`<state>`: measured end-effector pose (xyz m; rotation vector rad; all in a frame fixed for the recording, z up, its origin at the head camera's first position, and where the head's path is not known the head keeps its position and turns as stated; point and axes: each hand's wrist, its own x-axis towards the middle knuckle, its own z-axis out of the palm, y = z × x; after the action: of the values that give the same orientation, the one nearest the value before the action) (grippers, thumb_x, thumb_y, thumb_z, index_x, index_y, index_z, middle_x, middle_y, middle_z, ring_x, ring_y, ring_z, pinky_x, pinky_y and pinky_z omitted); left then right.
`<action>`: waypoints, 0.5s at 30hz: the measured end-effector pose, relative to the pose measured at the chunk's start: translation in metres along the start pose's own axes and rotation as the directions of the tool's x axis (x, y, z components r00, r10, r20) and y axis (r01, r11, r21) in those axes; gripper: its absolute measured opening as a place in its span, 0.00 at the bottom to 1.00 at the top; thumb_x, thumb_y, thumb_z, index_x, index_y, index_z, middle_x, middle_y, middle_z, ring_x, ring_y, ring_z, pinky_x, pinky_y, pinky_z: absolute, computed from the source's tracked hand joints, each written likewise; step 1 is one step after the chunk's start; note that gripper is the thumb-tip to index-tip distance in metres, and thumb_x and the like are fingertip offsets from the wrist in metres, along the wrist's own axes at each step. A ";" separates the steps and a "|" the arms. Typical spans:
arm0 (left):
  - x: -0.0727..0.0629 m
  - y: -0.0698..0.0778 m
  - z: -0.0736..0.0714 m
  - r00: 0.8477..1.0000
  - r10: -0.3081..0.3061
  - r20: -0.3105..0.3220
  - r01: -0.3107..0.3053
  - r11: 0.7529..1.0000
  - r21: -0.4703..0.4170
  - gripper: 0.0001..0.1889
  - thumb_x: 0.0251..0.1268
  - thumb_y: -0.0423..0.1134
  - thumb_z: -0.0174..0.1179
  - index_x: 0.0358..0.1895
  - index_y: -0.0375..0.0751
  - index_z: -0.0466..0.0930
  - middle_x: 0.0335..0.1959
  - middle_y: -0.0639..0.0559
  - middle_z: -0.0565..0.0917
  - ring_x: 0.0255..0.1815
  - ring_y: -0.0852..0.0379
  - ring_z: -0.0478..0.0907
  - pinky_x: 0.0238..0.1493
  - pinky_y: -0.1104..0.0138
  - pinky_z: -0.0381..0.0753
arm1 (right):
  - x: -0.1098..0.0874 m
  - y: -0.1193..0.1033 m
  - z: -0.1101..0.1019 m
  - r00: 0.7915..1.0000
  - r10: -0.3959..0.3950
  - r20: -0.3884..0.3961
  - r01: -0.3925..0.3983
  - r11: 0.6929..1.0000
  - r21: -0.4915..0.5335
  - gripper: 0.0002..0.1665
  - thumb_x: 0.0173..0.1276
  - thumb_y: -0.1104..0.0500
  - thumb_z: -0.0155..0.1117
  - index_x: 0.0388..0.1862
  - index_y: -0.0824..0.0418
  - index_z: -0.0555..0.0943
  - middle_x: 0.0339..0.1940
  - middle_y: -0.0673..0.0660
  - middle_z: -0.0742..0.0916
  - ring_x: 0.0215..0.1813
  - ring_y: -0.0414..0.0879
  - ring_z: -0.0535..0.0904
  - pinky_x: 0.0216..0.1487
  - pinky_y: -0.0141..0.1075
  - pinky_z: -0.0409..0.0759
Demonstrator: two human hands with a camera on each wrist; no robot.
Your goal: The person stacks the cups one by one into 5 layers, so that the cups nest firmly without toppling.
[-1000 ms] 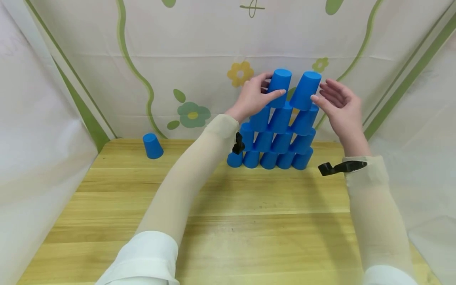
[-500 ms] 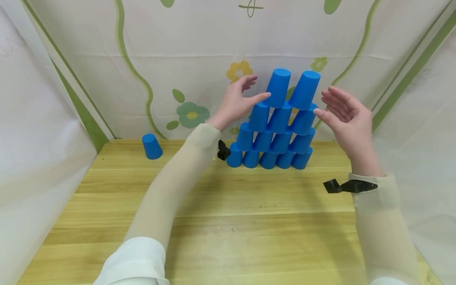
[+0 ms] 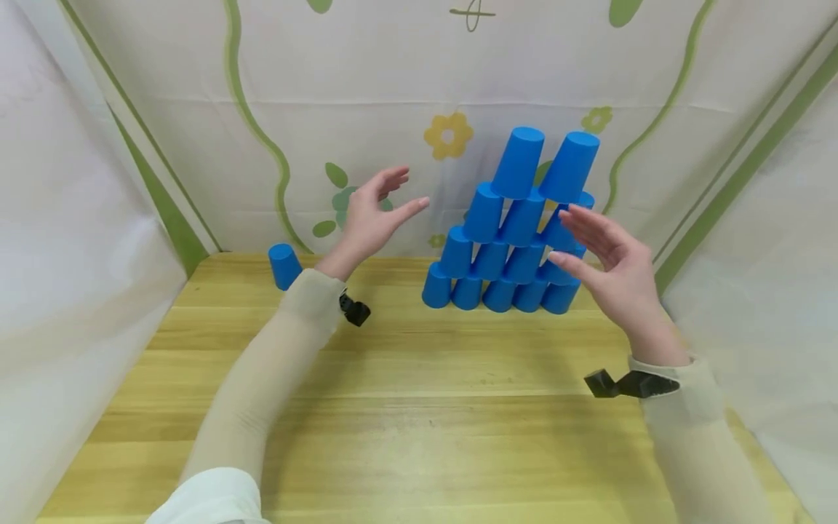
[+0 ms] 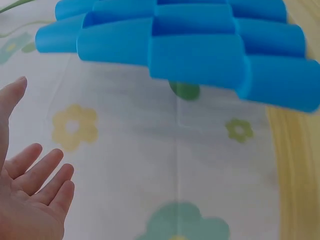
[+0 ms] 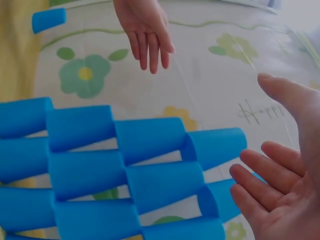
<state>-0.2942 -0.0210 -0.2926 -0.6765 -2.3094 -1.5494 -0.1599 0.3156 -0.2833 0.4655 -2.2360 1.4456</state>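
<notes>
Upside-down blue plastic cups stand stacked in a pyramid, with two cups side by side on its top row. My left hand hovers left of the pyramid with nothing in it, fingers relaxed and thumb apart. In the left wrist view that hand shows an open palm below the cup rows. At the pyramid's right side is my right hand, also holding nothing; it overlaps the right-hand cups in the head view. A single blue cup stands upside down at the back left, partly hidden by the left sleeve.
A wooden table bears the cups. Behind it hangs a white curtain with flowers and green vines, and similar cloth closes both sides. The pyramid stands near the table's back edge.
My left hand has let go of the top-left cup and moved left and down, away from the pyramid. My right hand has dropped lower beside the stack. The cups stay in place.
</notes>
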 end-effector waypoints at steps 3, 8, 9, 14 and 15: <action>-0.017 -0.013 -0.014 1.000 -0.009 -0.023 0.009 1.000 0.003 0.35 0.66 0.54 0.70 0.72 0.46 0.71 0.68 0.55 0.76 0.68 0.61 0.71 0.68 0.69 0.67 | -0.008 0.006 0.011 0.999 0.007 0.049 -0.007 1.000 0.000 0.36 0.67 0.69 0.71 0.74 0.57 0.73 0.69 0.57 0.80 0.70 0.48 0.74 0.68 0.33 0.72; -0.050 -0.034 -0.036 0.993 -0.110 -0.034 0.111 0.994 0.015 0.37 0.65 0.58 0.69 0.73 0.49 0.70 0.69 0.55 0.75 0.70 0.60 0.68 0.71 0.63 0.65 | -0.021 0.018 0.030 0.992 0.039 0.118 -0.038 0.999 -0.004 0.36 0.67 0.66 0.73 0.73 0.58 0.73 0.69 0.54 0.80 0.69 0.47 0.74 0.65 0.30 0.73; -0.058 -0.039 -0.040 0.991 -0.125 -0.039 0.126 0.992 0.023 0.37 0.65 0.59 0.68 0.73 0.49 0.70 0.69 0.55 0.75 0.70 0.59 0.68 0.72 0.62 0.65 | -0.024 0.021 0.033 0.991 0.041 0.128 -0.042 0.999 0.004 0.36 0.67 0.67 0.73 0.73 0.59 0.73 0.68 0.54 0.80 0.69 0.47 0.74 0.66 0.30 0.73; -0.094 -0.066 -0.053 0.982 -0.163 -0.095 0.168 0.984 0.057 0.36 0.65 0.57 0.69 0.72 0.45 0.72 0.68 0.49 0.76 0.69 0.53 0.71 0.71 0.58 0.67 | -0.036 0.036 0.047 0.981 0.070 0.179 -0.079 0.996 0.045 0.35 0.68 0.66 0.72 0.73 0.59 0.73 0.69 0.54 0.80 0.70 0.48 0.74 0.67 0.31 0.72; -0.101 -0.072 -0.055 0.978 -0.177 -0.107 0.184 0.981 0.061 0.36 0.65 0.57 0.69 0.71 0.44 0.72 0.68 0.49 0.77 0.69 0.52 0.71 0.71 0.57 0.67 | -0.039 0.038 0.049 0.979 0.082 0.189 -0.092 0.995 0.043 0.35 0.69 0.65 0.72 0.73 0.57 0.73 0.69 0.53 0.80 0.70 0.48 0.73 0.67 0.31 0.71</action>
<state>-0.2475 -0.1170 -0.3760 -0.3705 -2.3921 -1.5303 -0.1548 0.2875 -0.3511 0.5466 -2.3966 1.5656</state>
